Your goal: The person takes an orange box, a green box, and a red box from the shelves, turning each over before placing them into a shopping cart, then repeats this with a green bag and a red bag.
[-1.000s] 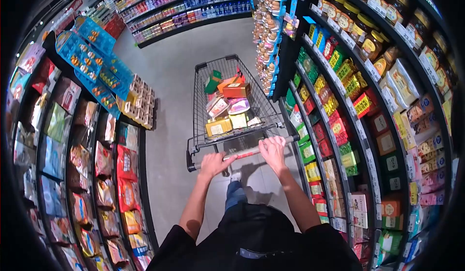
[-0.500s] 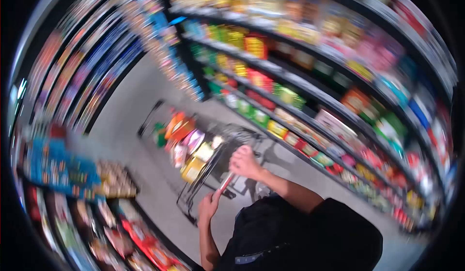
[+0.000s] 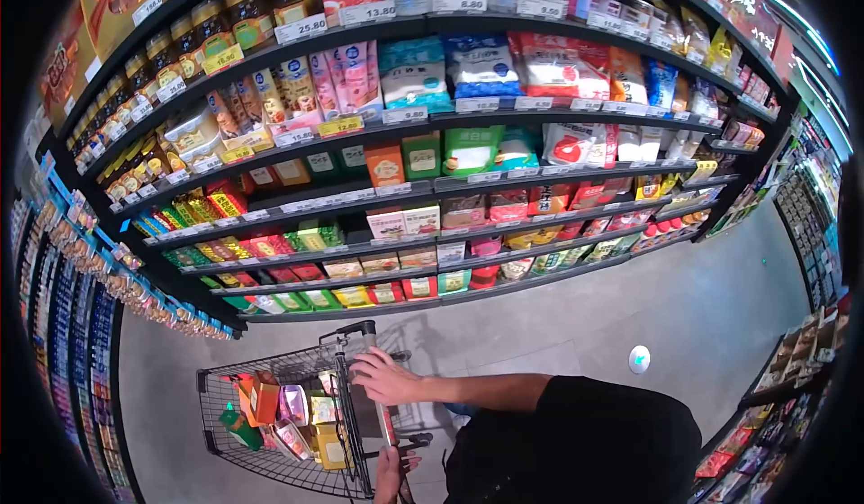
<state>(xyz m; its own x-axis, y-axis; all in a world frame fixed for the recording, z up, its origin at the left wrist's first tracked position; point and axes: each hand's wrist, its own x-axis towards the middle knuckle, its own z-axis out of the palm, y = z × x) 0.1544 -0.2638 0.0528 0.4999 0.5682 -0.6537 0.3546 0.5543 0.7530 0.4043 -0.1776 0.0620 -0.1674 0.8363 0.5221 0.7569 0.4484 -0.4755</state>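
Note:
A black wire shopping cart stands on the grey floor at the lower left. My right hand lies over the upper part of its handle, fingers curving loosely across the bar. At the handle's lower end is my left hand, its fingers around the bar and partly cut off by the frame edge. Inside the basket lie an orange package, a green package, a purple-and-white pack, a yellow box and several other packages. Neither hand touches these goods.
A long curved shelf full of bagged, boxed and jarred goods runs along the far side. Hanging small packs border the left, beside another shelf. More shelving stands at right. A round white mark shows on the floor.
My view has turned and sharpened from motion blur, so the long shelf now spans the top. The cart appears lower and further left, with both hands still on its handle.

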